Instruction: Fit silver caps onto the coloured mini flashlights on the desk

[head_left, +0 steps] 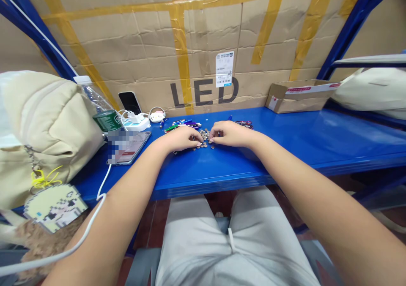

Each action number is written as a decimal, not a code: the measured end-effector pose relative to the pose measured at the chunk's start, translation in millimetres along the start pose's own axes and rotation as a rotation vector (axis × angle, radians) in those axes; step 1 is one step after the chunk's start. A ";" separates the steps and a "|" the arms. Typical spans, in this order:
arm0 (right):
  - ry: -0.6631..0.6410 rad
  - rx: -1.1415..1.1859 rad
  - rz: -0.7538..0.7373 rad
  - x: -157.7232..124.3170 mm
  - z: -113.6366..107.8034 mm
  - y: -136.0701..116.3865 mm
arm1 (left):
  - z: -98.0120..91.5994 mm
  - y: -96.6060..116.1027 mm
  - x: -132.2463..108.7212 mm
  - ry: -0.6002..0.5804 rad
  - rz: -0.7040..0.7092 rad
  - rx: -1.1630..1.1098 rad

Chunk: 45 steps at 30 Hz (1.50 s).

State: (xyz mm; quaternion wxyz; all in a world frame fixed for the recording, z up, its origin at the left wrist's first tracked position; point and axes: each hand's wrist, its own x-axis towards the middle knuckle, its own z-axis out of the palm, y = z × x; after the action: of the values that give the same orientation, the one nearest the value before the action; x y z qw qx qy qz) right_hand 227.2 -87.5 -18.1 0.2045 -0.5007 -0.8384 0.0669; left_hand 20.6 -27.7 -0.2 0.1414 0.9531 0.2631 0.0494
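Both my hands rest on a blue shelf surface (285, 138), meeting over a small pile of tiny metal parts (206, 140). My left hand (182, 137) has its fingers curled and pinched at the pile's left side. My right hand (230, 133) is curled the same way at the pile's right side. What each pinch holds is too small to see. Behind the pile lie several thin coloured stick-like pieces (182, 125) and a dark cluster of parts (244, 124).
A cream padded bag (41, 121) with a pixel keychain (55, 205) fills the left. Beside it are a plastic bottle (98, 106), a phone (128, 146) on a white cable, a charger (136, 121) and a leaning phone (130, 102). A small cardboard box (298, 96) sits right; a taped cardboard wall stands behind.
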 end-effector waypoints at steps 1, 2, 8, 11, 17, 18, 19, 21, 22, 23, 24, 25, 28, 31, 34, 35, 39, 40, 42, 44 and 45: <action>0.021 -0.021 -0.014 1.1 1.2 -2.5 | -0.6 1.0 -0.8 -0.005 -0.002 0.001; 0.038 -0.045 -0.026 2.6 2.9 -4.9 | -1.3 1.8 -1.4 -0.010 -0.007 0.003; 0.062 -0.194 -0.028 14.3 15.9 -13.3 | -3.7 2.0 -2.5 -0.002 -0.075 -0.021; 0.033 -0.221 -0.032 18.1 20.1 -14.4 | -3.4 0.0 -1.7 0.010 -0.097 -0.037; -0.027 -0.207 -0.025 23.2 21.2 -13.1 | -2.3 -2.8 0.8 0.026 -0.124 -0.008; -0.042 -0.196 -0.012 23.8 20.5 -12.6 | -2.4 -3.1 1.2 0.028 -0.128 0.018; -0.056 -0.180 0.000 24.3 19.7 -11.9 | -2.5 -3.3 1.4 0.030 -0.128 0.044; -0.079 -0.139 0.017 24.4 18.0 -10.6 | -2.9 -3.4 1.7 0.037 -0.119 0.087; -0.086 -0.119 0.021 24.1 17.1 -10.1 | -3.1 -3.2 1.7 0.042 -0.116 0.099; -0.090 -0.102 0.021 23.6 16.3 -9.8 | -3.3 -2.9 1.6 0.046 -0.119 0.106; -0.091 -0.090 0.021 23.0 15.6 -9.7 | -3.3 -2.4 1.5 0.049 -0.126 0.108; -0.088 -0.083 0.024 22.3 15.1 -10.0 | -3.3 -1.8 1.4 0.050 -0.136 0.106; -0.055 -0.084 0.046 20.3 14.0 -11.9 | -3.0 0.3 1.2 0.047 -0.161 0.083; -0.011 -0.090 0.071 19.3 13.4 -14.1 | -2.1 1.6 1.3 0.053 -0.162 0.056; 0.005 -0.050 0.078 19.1 13.1 -14.3 | -0.8 1.6 1.5 0.068 -0.161 0.024; 0.004 -0.032 0.078 19.1 13.0 -13.8 | -0.2 1.6 1.5 0.075 -0.157 0.010; -0.018 0.031 0.066 18.1 12.4 -10.8 | 2.0 2.6 1.7 0.103 -0.143 -0.047; -0.024 0.043 0.058 17.6 12.0 -10.1 | 2.5 3.2 1.8 0.107 -0.142 -0.055; -0.044 0.059 0.041 16.3 10.8 -9.0 | 3.2 4.1 1.8 0.112 -0.134 -0.067; -0.051 0.046 0.025 15.3 9.5 -7.7 | 3.2 4.4 1.5 0.118 -0.115 -0.076; -0.031 0.028 0.024 14.9 8.8 -6.7 | 3.0 4.3 1.0 0.119 -0.101 -0.080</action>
State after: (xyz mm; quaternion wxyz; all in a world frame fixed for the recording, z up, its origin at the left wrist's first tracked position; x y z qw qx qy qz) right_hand 211.9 -77.0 -19.8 0.1977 -0.5069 -0.8343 0.0888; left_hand 24.0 -31.4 -1.8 0.1658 0.9275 0.3168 0.1089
